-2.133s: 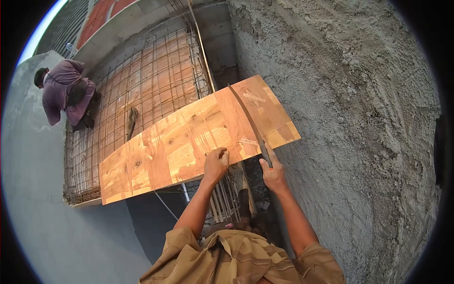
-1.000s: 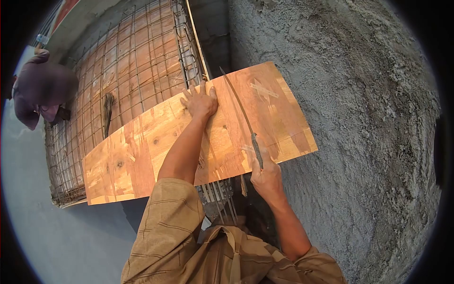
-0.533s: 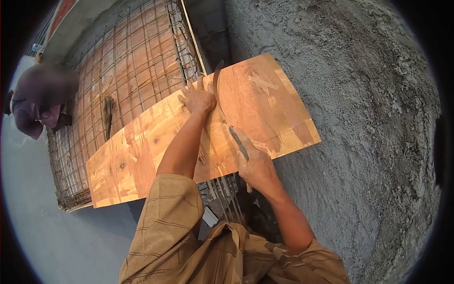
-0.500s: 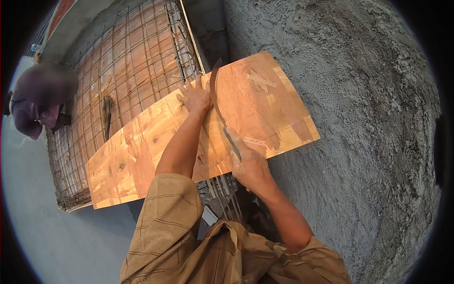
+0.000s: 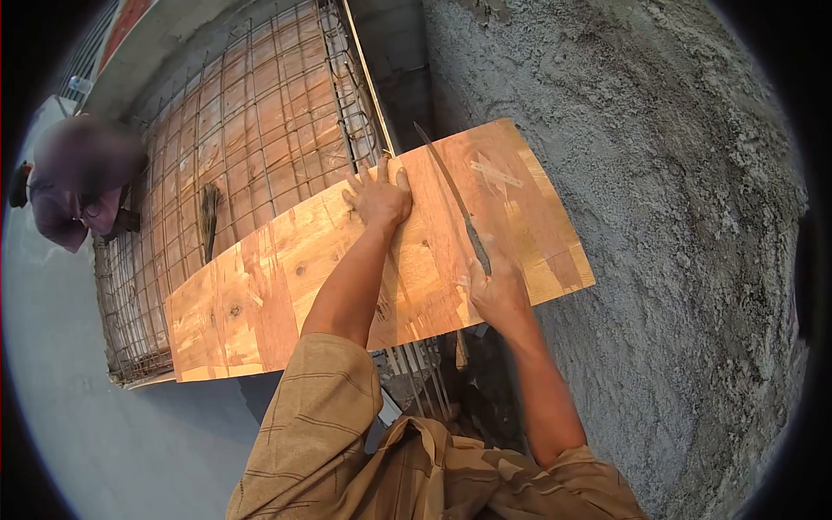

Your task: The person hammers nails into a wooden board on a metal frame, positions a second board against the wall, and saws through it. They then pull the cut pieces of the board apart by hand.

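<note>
My left hand (image 5: 381,201) is pressed flat on a plywood sheet (image 5: 321,260), fingers spread near its far edge. In my right hand (image 5: 501,295) is the handle of a long, narrow, dark curved-blade tool (image 5: 452,191). The blade slants over the right part of the sheet, its tip pointing away from me near the far edge. My right fist is over the sheet's near right side. Pale wooden strips, one near the right end (image 5: 497,173), show on the plywood. The sheet lies across the edge of a rebar grid, its right end beside the rough wall.
A rebar grid (image 5: 260,113) lies over reddish boards at upper left, with a bundle of sticks (image 5: 209,221) on it. A person (image 5: 82,178) bends at the far left. The rough cement wall (image 5: 667,260) rises at right. Several rods (image 5: 425,377) run below the sheet.
The plywood has shifted slightly right and down in view. My right hand and the blade have moved right, away from my left hand, and the blade now slants the other way.
</note>
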The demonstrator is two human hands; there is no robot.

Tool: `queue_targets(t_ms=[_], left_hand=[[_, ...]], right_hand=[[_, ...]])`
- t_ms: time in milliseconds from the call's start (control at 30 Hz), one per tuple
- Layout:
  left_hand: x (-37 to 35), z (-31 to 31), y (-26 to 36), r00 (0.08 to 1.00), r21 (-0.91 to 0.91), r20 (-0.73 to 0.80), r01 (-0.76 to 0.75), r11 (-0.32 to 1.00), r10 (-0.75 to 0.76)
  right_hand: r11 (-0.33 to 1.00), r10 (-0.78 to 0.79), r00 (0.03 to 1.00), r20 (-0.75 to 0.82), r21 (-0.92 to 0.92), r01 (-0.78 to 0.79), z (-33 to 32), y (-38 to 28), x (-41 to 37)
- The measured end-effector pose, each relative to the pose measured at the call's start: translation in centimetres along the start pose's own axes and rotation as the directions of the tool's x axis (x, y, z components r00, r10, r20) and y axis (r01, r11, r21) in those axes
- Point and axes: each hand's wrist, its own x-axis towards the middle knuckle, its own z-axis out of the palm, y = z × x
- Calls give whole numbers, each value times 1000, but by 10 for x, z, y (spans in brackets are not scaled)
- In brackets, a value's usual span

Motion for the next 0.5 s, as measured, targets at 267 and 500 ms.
queue_targets(t_ms=[267, 500], left_hand=[[3, 3, -1, 1000, 28, -22, -21, 999, 21], [0, 7, -8, 1000, -11, -30, 4, 1000, -5]], right_hand=[[1000, -7, 1000, 16, 9, 7, 34, -3, 58], [992, 126, 986, 110, 2, -127, 47, -15, 75]])
